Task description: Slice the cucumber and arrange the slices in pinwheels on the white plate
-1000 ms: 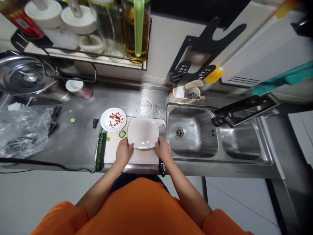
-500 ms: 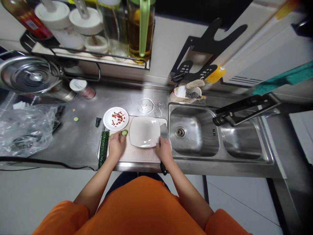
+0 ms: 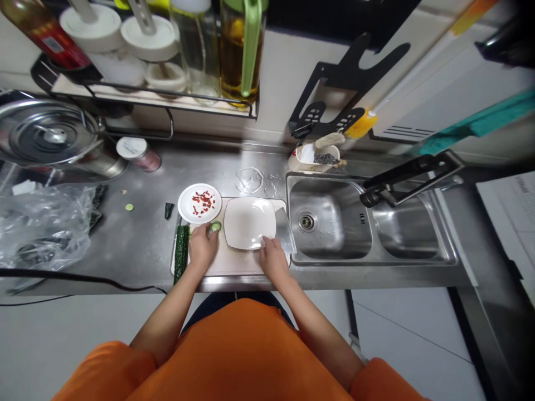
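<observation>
My left hand [image 3: 203, 249] is closed on cucumber slices [image 3: 215, 226] at the left side of the white cutting board [image 3: 238, 266]. Left of that hand lies a length of dark green cucumber [image 3: 181, 253]. A squarish white plate [image 3: 249, 223] rests on the board, bare on top. My right hand [image 3: 275, 260] has its fingers pinched at the plate's lower right corner. Beside it, on the board's right edge, is a knife [image 3: 286, 231] whose blade shows; its handle is hidden by my hand. A round white plate [image 3: 188, 205] with small red pieces overlaps the board's upper left corner.
At right is a steel double sink [image 3: 334, 223] with a black faucet [image 3: 401, 184]. A clear plastic bag [image 3: 45, 223], a lidded pot [image 3: 54, 136] and a can [image 3: 140, 154] stand left. A cucumber end [image 3: 169, 210] lies on the counter. Bottles fill the rack [image 3: 167, 97] above.
My right hand has shifted left from beside the knife to the plate's lower right corner. The knife's handle, seen before, is now hidden. My left hand stays at the cucumber slices.
</observation>
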A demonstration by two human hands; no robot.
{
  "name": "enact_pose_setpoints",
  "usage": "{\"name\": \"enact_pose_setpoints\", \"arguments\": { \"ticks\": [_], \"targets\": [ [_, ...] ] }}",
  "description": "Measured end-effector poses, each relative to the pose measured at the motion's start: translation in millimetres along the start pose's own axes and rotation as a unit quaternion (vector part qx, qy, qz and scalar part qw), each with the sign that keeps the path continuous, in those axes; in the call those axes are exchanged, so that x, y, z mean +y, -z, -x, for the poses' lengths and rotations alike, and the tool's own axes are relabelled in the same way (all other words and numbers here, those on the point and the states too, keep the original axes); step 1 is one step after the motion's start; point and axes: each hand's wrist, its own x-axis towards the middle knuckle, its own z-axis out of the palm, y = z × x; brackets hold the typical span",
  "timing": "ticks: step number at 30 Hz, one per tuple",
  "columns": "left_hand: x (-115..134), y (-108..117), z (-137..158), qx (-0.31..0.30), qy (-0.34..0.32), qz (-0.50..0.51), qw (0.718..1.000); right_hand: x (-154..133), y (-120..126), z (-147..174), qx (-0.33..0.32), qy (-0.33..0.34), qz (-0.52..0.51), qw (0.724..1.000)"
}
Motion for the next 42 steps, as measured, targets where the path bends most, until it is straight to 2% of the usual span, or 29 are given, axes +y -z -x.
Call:
{"name": "enact_pose_setpoints", "arguments": {
  "ticks": [6, 14, 20, 27, 32, 37, 42],
  "targets": [
    [-1.8, 2.8, -1.1, -0.011, -0.024, -0.008, 1.0, -11.6, -4.9, 3.6, -0.008, 0.008, 0.0, 1.0],
    [2.9, 1.8, 5.6, -0.029, 0.003, -0.085, 0.996, -14.2, -6.4, -1.1, -0.03, 0.035, -0.002, 0.999],
    [9.4, 1.9, 9.1, -0.023, 0.003, -0.127, 0.992, -9.8, -1.3, -9.7, -0.061, 0.065, 0.004, 0.996],
    [2.6, 0.0, 6.2, 0.011, 0.029, -0.098, 0.995, -2.0, 6.5, -18.4, -0.103, 0.107, 0.023, 0.989],
    [0.8, 2.3, 0.9, 0.045, -0.012, -0.058, 0.997, 3.4, 9.0, -24.3, -0.1, 0.138, 0.029, 0.985],
    [7.4, 6.8, -1.6, 0.019, -0.054, -0.073, 0.996, 2.7, 9.9, -25.1, -0.116, 0.144, 0.043, 0.982],
    [5.2, 1.9, -5.7, 0.003, -0.051, -0.108, 0.993, -1.6, 5.5, -23.1, -0.12, 0.136, 0.049, 0.982]
  ]
}}
